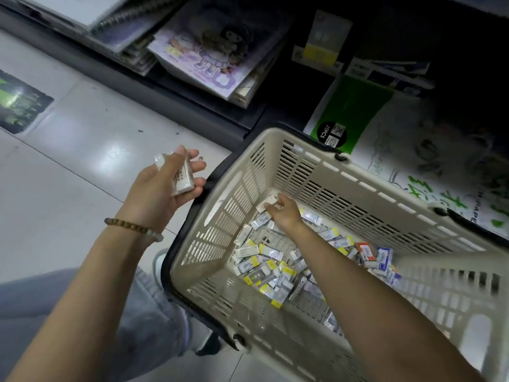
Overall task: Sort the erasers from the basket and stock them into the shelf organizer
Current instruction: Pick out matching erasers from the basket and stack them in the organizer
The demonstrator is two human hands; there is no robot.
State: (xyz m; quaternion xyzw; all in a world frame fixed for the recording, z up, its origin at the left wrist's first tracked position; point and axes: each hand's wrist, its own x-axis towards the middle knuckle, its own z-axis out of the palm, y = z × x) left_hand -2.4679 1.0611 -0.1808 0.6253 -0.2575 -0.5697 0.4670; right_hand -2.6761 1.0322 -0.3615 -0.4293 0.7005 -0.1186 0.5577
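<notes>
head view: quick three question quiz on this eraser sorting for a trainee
1. True or false: the beige slotted plastic basket holds no erasers.
2. The left hand grips: A) white wrapped erasers, B) a pen, C) nothing.
3. Fill in: the right hand pinches one small white eraser inside the ____.
Key: 1 false, loose wrapped erasers cover its floor; 2 A; 3 basket.

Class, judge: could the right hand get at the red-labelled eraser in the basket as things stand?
Probably yes: the right hand is inside the open basket and the red-labelled eraser lies uncovered, though its fingers already pinch a white eraser.
</notes>
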